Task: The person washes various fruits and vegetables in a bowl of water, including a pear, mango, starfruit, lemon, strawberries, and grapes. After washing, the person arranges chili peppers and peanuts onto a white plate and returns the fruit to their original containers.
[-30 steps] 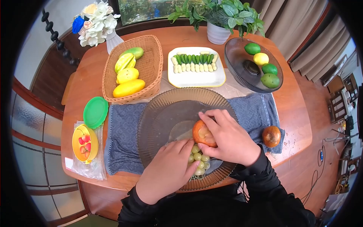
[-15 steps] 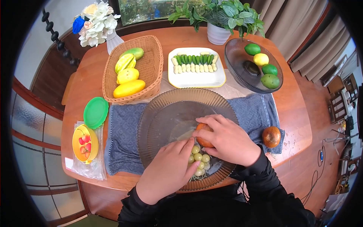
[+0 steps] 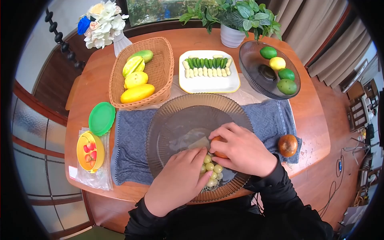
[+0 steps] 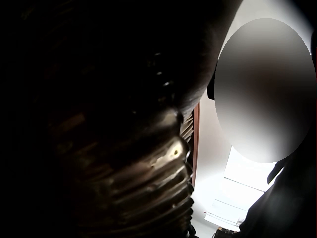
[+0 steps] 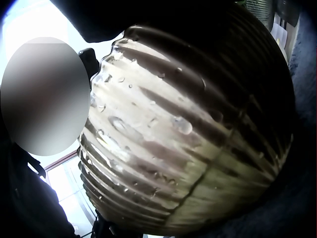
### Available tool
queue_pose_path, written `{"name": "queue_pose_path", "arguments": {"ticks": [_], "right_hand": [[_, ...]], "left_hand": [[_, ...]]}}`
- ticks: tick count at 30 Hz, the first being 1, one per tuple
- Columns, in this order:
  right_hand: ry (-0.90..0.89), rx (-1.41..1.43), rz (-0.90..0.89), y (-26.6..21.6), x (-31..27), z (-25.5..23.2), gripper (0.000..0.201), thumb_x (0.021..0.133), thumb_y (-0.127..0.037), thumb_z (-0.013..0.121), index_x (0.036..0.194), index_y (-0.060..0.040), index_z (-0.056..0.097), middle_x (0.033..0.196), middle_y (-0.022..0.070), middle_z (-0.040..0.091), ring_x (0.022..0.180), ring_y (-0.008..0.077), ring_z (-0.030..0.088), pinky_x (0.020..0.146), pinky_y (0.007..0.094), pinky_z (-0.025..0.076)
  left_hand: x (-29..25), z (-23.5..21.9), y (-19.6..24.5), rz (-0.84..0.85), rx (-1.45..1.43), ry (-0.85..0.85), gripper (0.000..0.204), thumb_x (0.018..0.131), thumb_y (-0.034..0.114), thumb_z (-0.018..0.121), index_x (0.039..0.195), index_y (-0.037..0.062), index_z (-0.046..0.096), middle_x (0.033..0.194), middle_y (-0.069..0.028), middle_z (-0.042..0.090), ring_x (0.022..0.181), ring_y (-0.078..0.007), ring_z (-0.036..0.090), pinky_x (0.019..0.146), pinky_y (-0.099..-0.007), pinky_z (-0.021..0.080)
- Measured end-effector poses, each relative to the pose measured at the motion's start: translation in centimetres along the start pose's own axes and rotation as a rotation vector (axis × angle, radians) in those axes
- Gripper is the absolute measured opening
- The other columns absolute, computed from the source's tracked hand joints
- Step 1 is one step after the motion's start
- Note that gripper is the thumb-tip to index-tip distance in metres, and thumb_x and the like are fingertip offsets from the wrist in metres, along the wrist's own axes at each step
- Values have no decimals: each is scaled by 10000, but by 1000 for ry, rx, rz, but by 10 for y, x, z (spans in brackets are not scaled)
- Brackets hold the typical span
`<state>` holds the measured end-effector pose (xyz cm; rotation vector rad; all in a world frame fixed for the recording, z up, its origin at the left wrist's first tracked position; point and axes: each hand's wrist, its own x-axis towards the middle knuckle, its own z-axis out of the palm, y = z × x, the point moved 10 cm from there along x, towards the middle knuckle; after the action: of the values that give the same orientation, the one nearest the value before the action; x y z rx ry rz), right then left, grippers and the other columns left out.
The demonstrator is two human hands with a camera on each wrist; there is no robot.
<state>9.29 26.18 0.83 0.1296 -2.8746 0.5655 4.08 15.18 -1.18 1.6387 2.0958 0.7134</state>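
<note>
In the head view, the right hand (image 3: 250,154) grips a round orange-red fruit (image 3: 218,148), mostly covered by its fingers. Close beside it lies the left hand (image 3: 176,180), its fingers extended and together near the fruit, its thumb against pale green grapes (image 3: 210,167). Both hands are over a large ribbed brown glass bowl (image 3: 166,116). A pale translucent patch (image 3: 200,143) shows beside the fingertips; whether it is film or a reflection, I cannot tell. Ribbed glass (image 4: 158,183) fills part of the left wrist view, and wet ribbed glass (image 5: 148,124) the right.
Around the bowl are a blue-grey towel (image 3: 132,140), a wicker basket of fruit (image 3: 166,76), a white tray (image 3: 208,84), a dark glass bowl (image 3: 250,72), a brownish-orange fruit (image 3: 287,145), a yellow bowl (image 3: 82,142) and a green lid (image 3: 101,119).
The right hand's fingers have shifted down and over the orange-red fruit, which now shows much less. The left hand has stayed nearly in place.
</note>
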Motion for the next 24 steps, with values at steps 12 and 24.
{"name": "queue_pose_path", "arguments": {"ticks": [12,24], "right_hand": [[66,34,7,5,0,-3,170,949,-242,782,1040,-105,739,1216,56,732,1171,320,682,954,431,602],[55,32,83,9,-2,0,382,986,-299,774,1240,-14,755,1281,171,746,1221,365,711,1066,443,582]], "left_hand": [[1,0,-1,-13,-2,-11,582,1006,253,716,1476,-60,574,1431,-255,646,1307,-437,631,1131,-506,497],[0,-2,1,-16,8,-8,573,1030,271,705,1467,-77,577,1419,-264,651,1304,-445,632,1131,-506,499]]}}
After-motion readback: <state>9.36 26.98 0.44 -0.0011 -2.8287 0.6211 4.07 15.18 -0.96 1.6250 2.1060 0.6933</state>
